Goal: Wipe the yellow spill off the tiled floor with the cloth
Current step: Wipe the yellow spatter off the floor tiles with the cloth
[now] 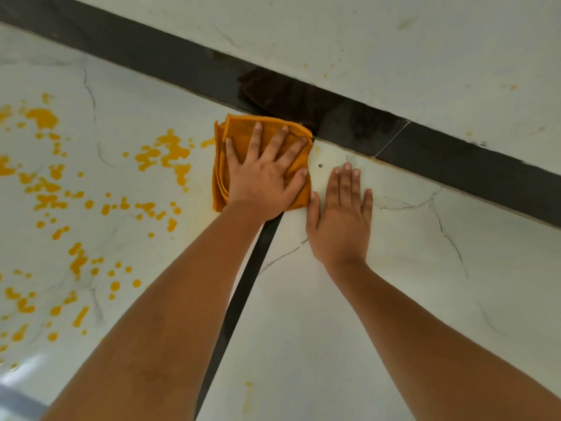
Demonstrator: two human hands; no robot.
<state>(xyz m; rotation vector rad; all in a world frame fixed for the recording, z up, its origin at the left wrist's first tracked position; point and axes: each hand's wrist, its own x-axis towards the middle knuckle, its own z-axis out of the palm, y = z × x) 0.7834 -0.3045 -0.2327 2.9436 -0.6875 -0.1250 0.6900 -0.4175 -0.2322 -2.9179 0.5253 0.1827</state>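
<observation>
W/ L hand (264, 177) flat, fingers spread, pressing folded cloth (219, 183) down, prob. for even pressure. Bracing w/ R hand (340, 220), palm flat on bare floor (303, 329) just beside, holding nothing. Parked at spill's (174, 153) right edge, by dark strip (151, 56); most drops unwiped. Can't gauge spill's extent: cut off at left.

The floor tiles (334, 329) look like polished white stone or ceramic with thin grey veins, smooth and glossy enough to catch a bright glare (strongest at the lower left). The black skirting band (151, 56) is just as shiny and dimly mirrors the cloth (238, 126), a soft, matt woven fabric folded in layers. The yellow spill (170, 153) lies in wet, opaque beads. The wall (394, 41) above looks matt and faintly speckled.
</observation>
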